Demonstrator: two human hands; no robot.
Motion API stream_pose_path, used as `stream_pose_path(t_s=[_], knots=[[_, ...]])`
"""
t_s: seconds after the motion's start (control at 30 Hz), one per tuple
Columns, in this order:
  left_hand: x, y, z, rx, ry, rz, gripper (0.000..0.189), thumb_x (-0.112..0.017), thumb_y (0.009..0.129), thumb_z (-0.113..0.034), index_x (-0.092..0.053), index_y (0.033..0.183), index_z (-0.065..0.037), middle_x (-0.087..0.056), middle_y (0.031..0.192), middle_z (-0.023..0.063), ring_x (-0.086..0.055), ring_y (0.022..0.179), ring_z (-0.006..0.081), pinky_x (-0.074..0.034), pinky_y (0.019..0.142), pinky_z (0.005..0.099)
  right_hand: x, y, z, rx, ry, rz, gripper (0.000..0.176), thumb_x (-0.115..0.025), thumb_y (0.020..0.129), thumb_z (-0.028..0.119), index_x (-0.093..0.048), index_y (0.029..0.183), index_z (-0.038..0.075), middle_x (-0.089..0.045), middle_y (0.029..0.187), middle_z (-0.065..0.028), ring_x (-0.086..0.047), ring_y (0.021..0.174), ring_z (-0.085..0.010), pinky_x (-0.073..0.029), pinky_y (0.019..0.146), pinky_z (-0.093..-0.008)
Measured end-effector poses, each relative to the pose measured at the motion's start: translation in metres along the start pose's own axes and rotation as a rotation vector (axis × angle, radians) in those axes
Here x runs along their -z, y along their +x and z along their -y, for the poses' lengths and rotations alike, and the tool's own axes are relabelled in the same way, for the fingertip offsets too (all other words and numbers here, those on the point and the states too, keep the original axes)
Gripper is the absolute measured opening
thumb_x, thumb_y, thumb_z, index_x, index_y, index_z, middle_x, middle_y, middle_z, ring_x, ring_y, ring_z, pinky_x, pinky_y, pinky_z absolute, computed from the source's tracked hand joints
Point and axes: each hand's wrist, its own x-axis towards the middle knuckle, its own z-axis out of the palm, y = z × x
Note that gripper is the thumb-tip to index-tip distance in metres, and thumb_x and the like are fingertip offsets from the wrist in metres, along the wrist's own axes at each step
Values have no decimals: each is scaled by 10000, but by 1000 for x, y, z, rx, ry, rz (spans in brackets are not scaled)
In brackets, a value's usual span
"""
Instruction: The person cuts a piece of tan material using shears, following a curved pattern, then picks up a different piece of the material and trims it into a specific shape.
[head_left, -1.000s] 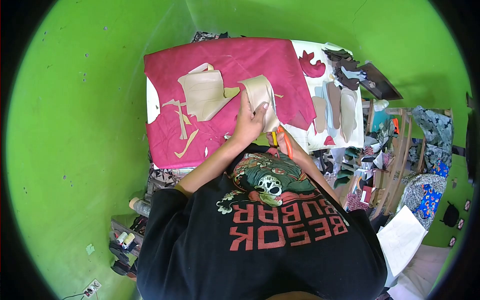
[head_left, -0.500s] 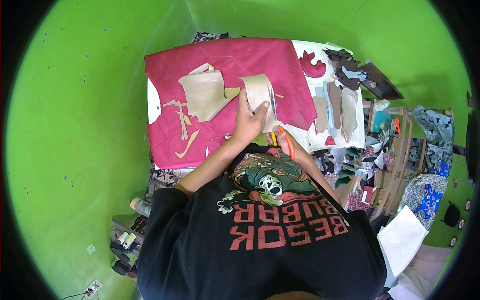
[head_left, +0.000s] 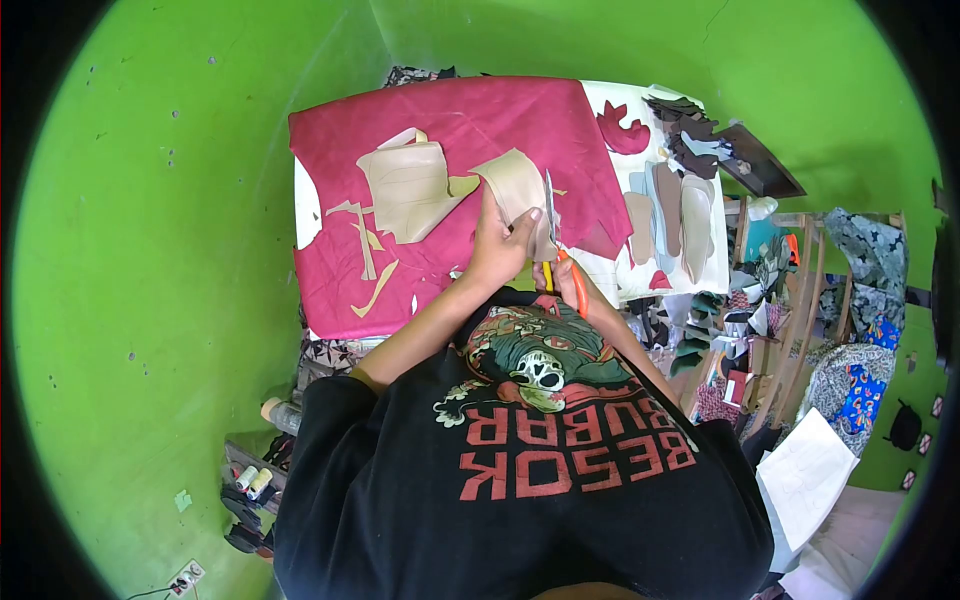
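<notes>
My left hand [head_left: 497, 243] grips a tan piece of fabric [head_left: 517, 184] and holds it up over the magenta cloth [head_left: 470, 120] that covers the table. My right hand [head_left: 562, 281] is closed on orange-handled scissors [head_left: 556, 235], mostly hidden behind the left hand. The scissor blades point away from me along the right edge of the tan piece. A larger tan cut piece [head_left: 410, 187] lies flat on the magenta cloth to the left, with thin tan offcuts [head_left: 368, 262] near it.
White table surface [head_left: 722, 268] to the right carries long brown and tan shaped pieces [head_left: 680, 220], a red cutout [head_left: 622, 133] and dark scraps. Green walls surround. Wooden frames with fabric piles [head_left: 850, 370] stand right; thread spools [head_left: 250, 477] lie lower left.
The scissor blades have come further up along the tan piece's right edge, and the piece has tilted slightly in my left hand. Everything else stays put.
</notes>
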Motion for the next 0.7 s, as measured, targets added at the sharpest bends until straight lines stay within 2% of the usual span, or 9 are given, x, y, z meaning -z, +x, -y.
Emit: stream_pose_path(t_s=[0.13, 0.23, 0.33, 0.47, 0.53, 0.57, 0.63, 0.67, 0.7], knots=[[1, -1, 4, 91, -96, 2, 503, -611, 951, 35, -367, 1386, -25, -567, 1273, 127, -564, 1186, 192, -469, 1011, 342, -2, -5, 16, 6, 25, 44, 947, -270, 814, 922, -484, 1065, 35, -487, 942, -46, -459, 866, -155, -418, 814, -300], [1, -3, 2, 105, -141, -6, 513, -614, 950, 34, -363, 1394, -23, -558, 1289, 131, -554, 1198, 198, -452, 1030, 345, -4, -3, -6, -19, 128, 32, 997, -279, 776, 952, -508, 1096, 36, -482, 938, -34, -450, 849, -155, -411, 793, -304], [0, -5, 0, 94, -115, 1, 523, -621, 949, 24, -361, 1400, -23, -558, 1291, 133, -556, 1196, 204, -442, 1043, 350, -9, -3, -8, 18, 181, -20, 1010, -294, 740, 975, -517, 1065, 45, -478, 917, -25, -448, 837, -158, -409, 789, -310], [-4, -5, -6, 67, -97, -22, 512, -628, 949, 10, -372, 1391, -24, -563, 1282, 129, -560, 1190, 201, -451, 1028, 348, -7, -4, 4, 32, 174, 7, 999, -292, 742, 970, -519, 1039, 44, -481, 894, -20, -453, 832, -164, -410, 789, -310], [-4, -5, -6, 66, -94, -24, 507, -631, 948, 6, -379, 1387, -24, -569, 1275, 125, -565, 1180, 199, -458, 1018, 346, -5, -5, 11, 38, 190, 41, 871, -333, 862, 885, -520, 1014, 47, -484, 877, -18, -466, 842, -166, -416, 787, -310], [-2, -3, -3, 69, -96, -23, 495, -636, 946, 5, -393, 1376, -22, -583, 1252, 120, -578, 1158, 195, -468, 1003, 345, -4, -5, 11, 40, 188, 41, 871, -333, 862, 885, -520, 1014, 47, -484, 877, -18, -466, 842, -166, -416, 787, -310], [2, -1, -3, 73, -96, -22, 483, -640, 943, 5, -407, 1365, -20, -597, 1229, 115, -590, 1136, 191, -479, 988, 345, -5, -6, 13, -40, 102, -30, 698, -388, 988, 722, -531, 1003, 40, -492, 875, -19, -481, 829, -161, -423, 774, -306], [7, 1, -3, 119, -72, -25, 506, -622, 933, 38, -396, 1383, -13, -586, 1253, 121, -586, 1155, 197, -470, 1002, 344, -4, -7, 14, -38, 102, -31, 698, -388, 988, 722, -531, 1003, 40, -492, 875, -19, -481, 829, -161, -423, 774, -306], [10, 3, -5, 165, -47, -27, 532, -604, 923, 72, -385, 1401, -5, -576, 1277, 128, -582, 1175, 204, -462, 1016, 343, -4, -8, 21, -45, 18, 5, 626, -392, 1019, 659, -524, 993, 48, -480, 863, -16, -465, 814, -145, -413, 767, -298]])
